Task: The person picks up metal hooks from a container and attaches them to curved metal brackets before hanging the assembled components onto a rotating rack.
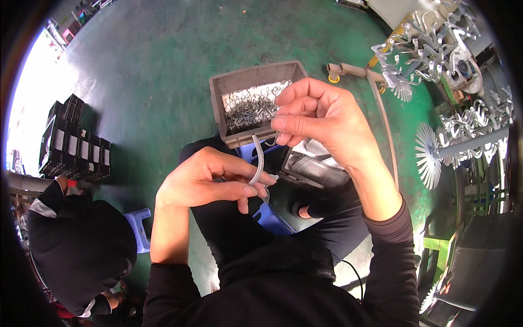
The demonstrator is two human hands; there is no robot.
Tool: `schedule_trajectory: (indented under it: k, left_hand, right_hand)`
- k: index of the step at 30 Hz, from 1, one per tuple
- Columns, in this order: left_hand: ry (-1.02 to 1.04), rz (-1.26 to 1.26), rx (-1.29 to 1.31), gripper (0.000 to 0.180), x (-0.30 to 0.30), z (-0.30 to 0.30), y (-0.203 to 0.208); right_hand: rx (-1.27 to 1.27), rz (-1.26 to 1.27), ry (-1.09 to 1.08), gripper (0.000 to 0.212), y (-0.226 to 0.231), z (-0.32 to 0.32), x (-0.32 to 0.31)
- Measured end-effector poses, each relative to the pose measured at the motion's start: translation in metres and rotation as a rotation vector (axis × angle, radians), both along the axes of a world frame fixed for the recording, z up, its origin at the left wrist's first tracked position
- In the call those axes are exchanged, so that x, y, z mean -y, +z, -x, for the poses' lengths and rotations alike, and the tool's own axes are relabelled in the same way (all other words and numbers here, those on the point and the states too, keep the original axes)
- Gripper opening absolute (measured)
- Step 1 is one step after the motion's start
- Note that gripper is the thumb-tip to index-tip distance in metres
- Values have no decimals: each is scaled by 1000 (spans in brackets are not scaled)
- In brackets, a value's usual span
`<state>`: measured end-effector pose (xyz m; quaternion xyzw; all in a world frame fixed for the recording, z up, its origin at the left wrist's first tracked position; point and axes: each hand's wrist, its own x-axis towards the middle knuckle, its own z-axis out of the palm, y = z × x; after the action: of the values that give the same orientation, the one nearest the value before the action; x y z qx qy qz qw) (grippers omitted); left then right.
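Note:
A curved silvery metal rod (259, 158) is gripped in my left hand (204, 177), its upper end pointing up past my fingers. My right hand (329, 117) is raised to the right of it, thumb and fingertips pinched together. Whatever that pinch holds is too small or hidden to name. Beyond both hands stands a grey plastic bin (215, 92) holding a heap of small bent wire pieces (250, 113). Under my right wrist, a dark box holds stacked curved metal parts (315, 163), partly covered by the hand.
A blue plastic stool (271, 219) shows between my legs. Black crates (73, 144) are stacked at the left, near a person in black (81, 245) beside another blue stool (139, 229). Racks of bent metal parts (430, 49) line the right side above the green floor (163, 54).

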<state>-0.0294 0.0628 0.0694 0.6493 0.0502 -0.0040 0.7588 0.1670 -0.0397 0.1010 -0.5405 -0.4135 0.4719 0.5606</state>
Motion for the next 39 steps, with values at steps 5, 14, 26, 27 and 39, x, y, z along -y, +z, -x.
schedule_trajectory:
  k: [5, 14, 26, 27, 39]
  left_hand:
    - [-44, -94, -63, 31, 13, -5, 23]
    - [209, -506, 40, 28, 53, -10, 44]
    - [413, -242, 479, 48, 59, -45, 82]
    - [440, -217, 464, 47, 55, -44, 78]
    - [409, -209, 431, 41, 23, -64, 56]
  right_hand:
    - [-5, -27, -1, 23, 19, 6, 16]
    - [455, -389, -275, 25, 42, 31, 76]
    - [538, -467, -564, 19, 148, -17, 130]
    - [556, -527, -605, 17, 155, -26, 128]
    - [933, -704, -953, 20, 301, -109, 171]
